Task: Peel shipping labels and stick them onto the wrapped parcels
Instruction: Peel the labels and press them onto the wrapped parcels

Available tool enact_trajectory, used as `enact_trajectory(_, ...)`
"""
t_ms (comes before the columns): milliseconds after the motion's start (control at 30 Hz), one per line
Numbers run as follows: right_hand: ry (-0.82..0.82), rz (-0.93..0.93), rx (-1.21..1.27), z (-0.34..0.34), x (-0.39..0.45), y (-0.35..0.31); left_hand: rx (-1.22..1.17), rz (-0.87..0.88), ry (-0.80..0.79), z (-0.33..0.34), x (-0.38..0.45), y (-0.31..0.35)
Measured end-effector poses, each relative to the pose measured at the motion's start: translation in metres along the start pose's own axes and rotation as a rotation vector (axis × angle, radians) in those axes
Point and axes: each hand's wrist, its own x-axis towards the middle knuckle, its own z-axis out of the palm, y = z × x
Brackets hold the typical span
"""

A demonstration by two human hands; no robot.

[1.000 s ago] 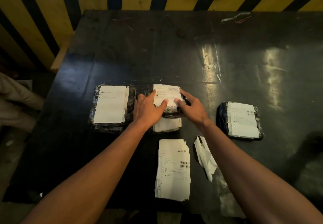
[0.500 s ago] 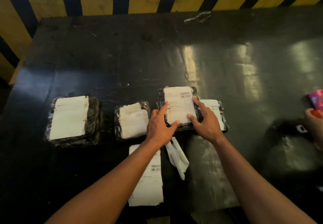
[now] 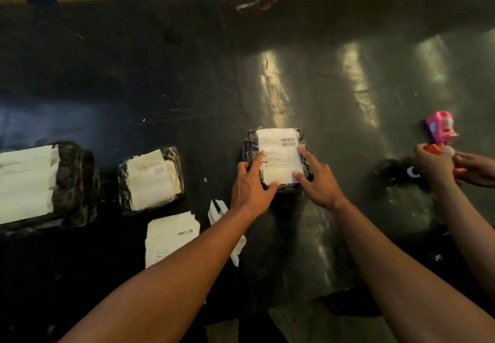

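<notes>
A small parcel in black wrap (image 3: 276, 139) with a white barcoded label on top sits at the middle of the dark table (image 3: 187, 80). My left hand (image 3: 250, 184) grips its left and near edge, and my right hand (image 3: 317, 182) grips its right side, fingers on the label. It covers the parcel that lay beneath it. Two more labelled parcels lie to the left: a mid-sized one (image 3: 151, 179) and a large one (image 3: 40, 184). A stack of shipping labels (image 3: 171, 235) lies near me, with peeled white backing strips (image 3: 217, 208) beside it.
At the right, another person's hands (image 3: 439, 165) hold an orange and white item, with a pink package (image 3: 440, 127) behind them. A scrap of tape (image 3: 257, 1) lies at the table's far edge, below a yellow and black striped wall.
Both hands carried the labelled parcel to the right, off the middle parcel and onto the parcel at the right. The view swung right, and another person's hands came into sight.
</notes>
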Motion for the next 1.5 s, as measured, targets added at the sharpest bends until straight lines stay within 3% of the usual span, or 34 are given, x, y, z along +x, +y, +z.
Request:
enact_trajectory(133,0.148,-0.055,-0.142,0.005,-0.013,-0.016,0.034,0.025,0.021,-0.021,-0.020,-0.023)
enact_trajectory(267,0.309,-0.237,-0.139,0.033,-0.051,-0.042,0.065,0.044,0.098,-0.053,-0.061,-0.068)
enact_trajectory(367,0.265,-0.355,-0.082,0.071,-0.081,-0.058,0.003,-0.019,0.144,-0.080,-0.102,-0.111)
enact_trajectory(467,0.098,-0.390,-0.038,0.118,-0.114,-0.074,-0.037,-0.132,0.195,-0.103,-0.145,-0.158)
enact_trajectory(667,-0.163,-0.228,0.096,0.203,-0.159,-0.098,-0.014,-0.314,0.240,-0.112,-0.207,-0.229)
enact_trajectory(900,-0.062,0.023,0.230,0.246,-0.157,-0.121,-0.075,-0.270,0.142,-0.090,-0.211,-0.244)
enact_trajectory(1067,-0.045,0.142,0.336,0.240,-0.143,-0.123,0.036,-0.264,0.054,-0.092,-0.201,-0.246)
enact_trajectory(1367,-0.092,0.152,0.500,0.230,-0.133,-0.111,0.155,-0.212,-0.047,-0.101,-0.197,-0.248)
enact_trajectory(1500,0.012,0.195,0.439,0.226,-0.136,-0.108,0.209,-0.201,-0.046,-0.103,-0.195,-0.247)
